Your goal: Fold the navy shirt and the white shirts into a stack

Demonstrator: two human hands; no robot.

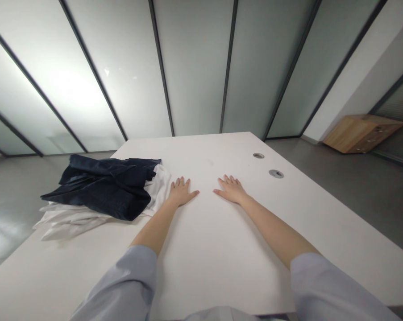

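Both palms rest flat on a white table. My left hand has its fingers spread and holds nothing; it lies just right of a heap of clothes. On top of that heap is a dark navy garment, loosely folded, its exact kind hard to make out. Beneath it white cloth sticks out toward the front and on the right side, close to my left hand. My right hand is also open with fingers apart, touching only the tabletop. A gap of bare surface separates the two thumbs.
Two round cable grommets are set into the table's right side. Frosted glass panels with dark frames stand behind the far edge. A wooden cabinet is on the grey floor at the right. The clothes overhang the table's left edge.
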